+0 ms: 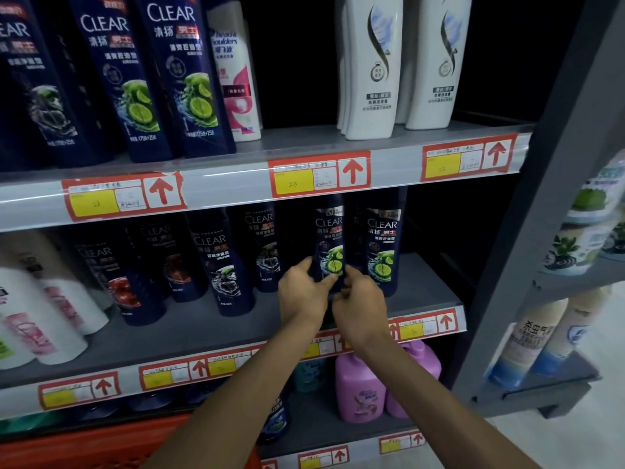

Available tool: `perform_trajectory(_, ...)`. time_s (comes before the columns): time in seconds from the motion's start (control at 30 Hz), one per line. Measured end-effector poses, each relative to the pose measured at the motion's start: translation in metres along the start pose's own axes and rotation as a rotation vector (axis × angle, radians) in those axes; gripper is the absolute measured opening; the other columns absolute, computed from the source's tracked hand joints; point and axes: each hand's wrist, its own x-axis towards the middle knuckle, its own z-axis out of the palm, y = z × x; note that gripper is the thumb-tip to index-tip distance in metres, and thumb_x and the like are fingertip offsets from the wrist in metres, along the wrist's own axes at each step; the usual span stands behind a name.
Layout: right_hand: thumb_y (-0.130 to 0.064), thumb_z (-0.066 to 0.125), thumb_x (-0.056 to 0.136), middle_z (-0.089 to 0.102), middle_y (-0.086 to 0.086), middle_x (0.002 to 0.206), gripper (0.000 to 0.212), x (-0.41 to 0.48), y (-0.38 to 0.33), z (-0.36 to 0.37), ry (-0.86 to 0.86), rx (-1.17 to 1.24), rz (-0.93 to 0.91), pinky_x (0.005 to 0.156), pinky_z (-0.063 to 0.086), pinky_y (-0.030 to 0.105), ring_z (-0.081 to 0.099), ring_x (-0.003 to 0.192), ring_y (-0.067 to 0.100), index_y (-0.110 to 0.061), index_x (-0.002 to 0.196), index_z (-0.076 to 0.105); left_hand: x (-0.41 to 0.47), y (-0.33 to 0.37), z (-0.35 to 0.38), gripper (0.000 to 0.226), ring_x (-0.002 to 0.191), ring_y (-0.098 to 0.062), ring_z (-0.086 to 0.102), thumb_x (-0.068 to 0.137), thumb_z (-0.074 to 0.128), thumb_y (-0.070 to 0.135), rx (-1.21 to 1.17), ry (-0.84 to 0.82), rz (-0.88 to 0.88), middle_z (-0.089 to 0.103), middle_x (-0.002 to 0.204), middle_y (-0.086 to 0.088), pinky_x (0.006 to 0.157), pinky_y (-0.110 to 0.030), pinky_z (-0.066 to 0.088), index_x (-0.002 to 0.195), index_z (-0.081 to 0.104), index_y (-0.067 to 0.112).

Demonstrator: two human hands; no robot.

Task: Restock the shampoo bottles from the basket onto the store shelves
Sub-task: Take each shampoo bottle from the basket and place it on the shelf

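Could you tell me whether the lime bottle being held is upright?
Upright: the lime bottle stands label-vertical, left hand and right hand gripping its lower part.

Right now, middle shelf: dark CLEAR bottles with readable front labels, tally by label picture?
Lime-label bottles: 2
Red-label bottles: 2
Grey-label bottles: 2
Total: 6

Navy lime-label shampoo bottle point(329, 245) upright (middle shelf).
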Motion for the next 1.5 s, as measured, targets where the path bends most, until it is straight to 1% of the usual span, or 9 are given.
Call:
perform_trajectory(0.13, 0.003, 0.056, 0.088, 0.062, 0.012, 0.118, 0.054, 0.007, 0.0, 0.0, -0.019, 0.022, 0.033, 0.088, 0.046, 0.027, 0.059, 0.111, 0.027, -0.008, 0.141, 0.052, -0.001, -0.002, 0.003, 0.046, 0.098, -0.017, 0.068, 0.09, 0.079, 0.027, -0.069, 0.027, -0.106, 0.074, 0.102, -0.002, 0.076, -0.024, 0.049, 0.133, 0.066, 0.014)
perform_trajectory(0.27, 0.004, 0.058, 0.089, 0.062, 0.008, 0.114, 0.051, 0.008, 0.001, -0.003, -0.028, 0.037, 0.048, 0.087, 0.045, 0.025, 0.059, 0.108, 0.024, -0.005, 0.14, 0.054, -0.006, -0.014, 0.005, 0.032, 0.108, -0.018, 0.068, 0.094, 0.075, 0.021, -0.186, 0.026, -0.127, 0.075, 0.11, 0.0, 0.085, -0.027, 0.052, 0.125, 0.069, 0.015)
perform_trajectory(0.43, 0.006, 0.059, 0.09, 0.067, 0.012, 0.119, 0.049, 0.008, 0.0, -0.007, -0.042, 0.043, 0.045, 0.085, 0.044, 0.024, 0.062, 0.112, 0.025, -0.002, 0.138, 0.055, -0.01, -0.022, 0.005, 0.045, 0.123, -0.017, 0.065, 0.097, 0.067, 0.003, -0.252, -0.069, -0.087, 0.068, 0.133, -0.006, 0.108, -0.032, 0.05, 0.141, 0.061, 0.01)
perform_trajectory(0.63, 0.005, 0.061, 0.087, 0.07, 0.01, 0.118, 0.051, 0.009, 0.001, -0.002, -0.05, 0.072, 0.051, 0.089, 0.048, 0.028, 0.064, 0.113, 0.027, -0.008, 0.136, 0.057, -0.009, -0.02, 0.005, 0.05, 0.132, -0.017, 0.058, 0.099, 0.059, -0.004, -0.226, -0.105, -0.042, 0.063, 0.143, -0.009, 0.101, -0.018, 0.042, 0.147, 0.054, 0.009)
perform_trajectory(0.93, 0.004, 0.059, 0.085, 0.072, 0.009, 0.113, 0.047, 0.01, 0.005, 0.002, -0.043, 0.056, 0.041, 0.083, 0.048, 0.025, 0.065, 0.108, 0.025, -0.009, 0.13, 0.06, -0.009, -0.021, 0.006, 0.056, 0.133, -0.018, 0.058, 0.097, 0.054, -0.01, -0.237, -0.126, -0.061, 0.061, 0.145, -0.009, 0.103, -0.018, 0.043, 0.149, 0.052, 0.009)
perform_trajectory(1.1, 0.005, 0.057, 0.087, 0.071, 0.009, 0.115, 0.045, 0.009, 0.005, 0.003, -0.044, 0.04, 0.028, 0.084, 0.046, 0.023, 0.064, 0.111, 0.024, -0.008, 0.13, 0.059, -0.009, -0.02, 0.006, 0.056, 0.132, -0.019, 0.059, 0.096, 0.057, -0.008, -0.24, -0.13, -0.073, 0.061, 0.144, -0.01, 0.111, -0.027, 0.046, 0.149, 0.052, 0.008)
perform_trajectory(1.27, 0.004, 0.056, 0.09, 0.068, 0.01, 0.124, 0.051, 0.001, 0.004, -0.005, 0.022, 0.005, 0.051, 0.092, 0.048, 0.026, 0.063, 0.115, 0.025, -0.004, 0.14, 0.055, -0.013, -0.018, 0.0, 0.032, 0.11, -0.016, 0.067, 0.097, 0.057, 0.003, -0.146, -0.107, -0.075, 0.074, 0.115, -0.001, 0.087, -0.021, 0.049, 0.124, 0.07, 0.014)
perform_trajectory(1.37, 0.001, 0.058, 0.088, 0.072, 0.005, 0.11, 0.037, -0.008, 0.011, -0.017, 0.155, -0.057, 0.029, 0.091, 0.052, 0.032, 0.067, 0.103, 0.022, -0.008, 0.122, 0.068, -0.021, -0.012, -0.003, 0.024, 0.097, -0.012, 0.066, 0.096, 0.061, 0.009, -0.122, -0.144, -0.044, 0.073, 0.098, 0.007, 0.072, -0.018, 0.047, 0.115, 0.072, 0.019)
perform_trajectory(1.5, -0.006, 0.068, 0.086, 0.068, 0.003, 0.09, 0.019, -0.011, 0.021, -0.042, 0.293, -0.026, 0.056, 0.079, 0.053, 0.036, 0.065, 0.086, 0.021, -0.01, 0.104, 0.066, -0.028, 0.001, 0.0, 0.034, 0.093, -0.013, 0.068, 0.096, 0.063, 0.013, -0.097, -0.189, 0.005, 0.075, 0.101, 0.005, 0.084, -0.028, 0.057, 0.129, 0.068, 0.02)
